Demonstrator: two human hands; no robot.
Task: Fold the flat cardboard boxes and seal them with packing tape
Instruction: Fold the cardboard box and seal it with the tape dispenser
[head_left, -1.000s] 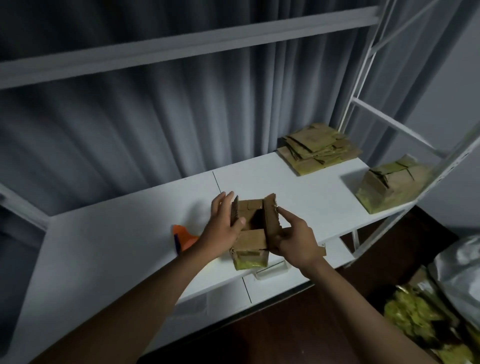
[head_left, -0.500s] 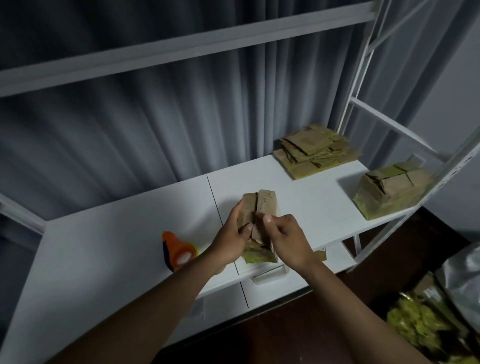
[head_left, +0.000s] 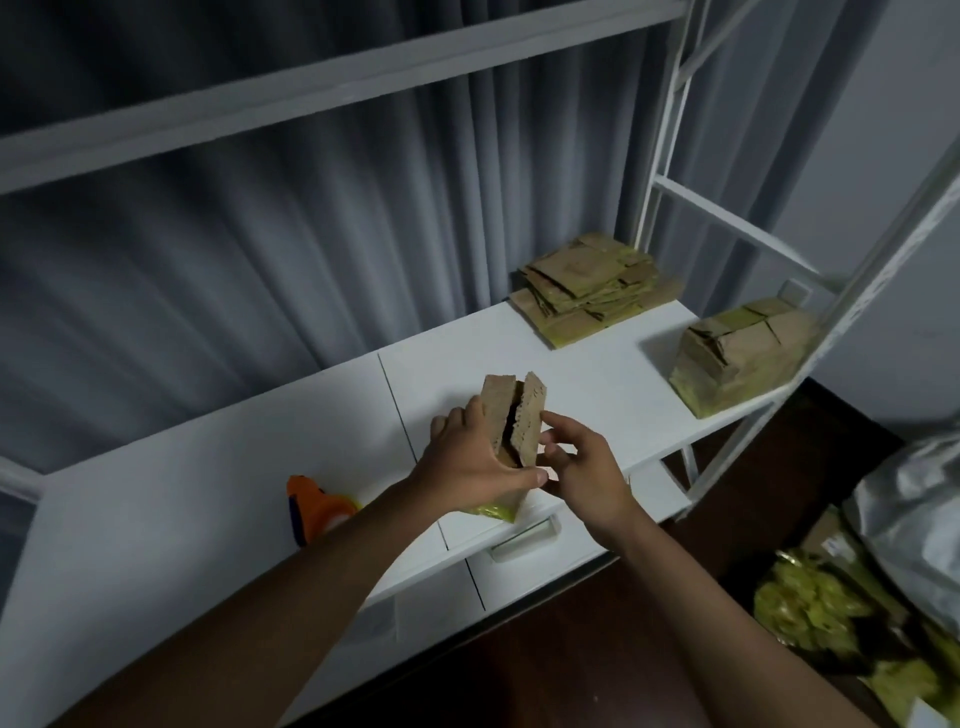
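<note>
A small brown cardboard box (head_left: 519, 415) stands on the white table (head_left: 182, 499), its two top flaps folded almost together with a dark slit between them. My left hand (head_left: 470, 465) wraps around its left side, thumb across the front. My right hand (head_left: 584, 470) is at the box's right side, fingers loosely curled and touching its lower right edge. An orange tape dispenser (head_left: 314, 512) lies on the table to the left, partly behind my left forearm. A pile of flat cardboard boxes (head_left: 592, 288) lies at the back right.
A stack of folded boxes (head_left: 743, 356) sits at the table's right edge beside the white shelf frame (head_left: 727, 218). A grey curtain hangs behind. A drawer handle (head_left: 524, 540) is under the table edge. Bags and cardboard (head_left: 831, 618) lie on the dark floor at right.
The box's top flaps went from open to folded nearly shut. My left hand shifted to wrap around the box, and my right hand slid off the top to its right side.
</note>
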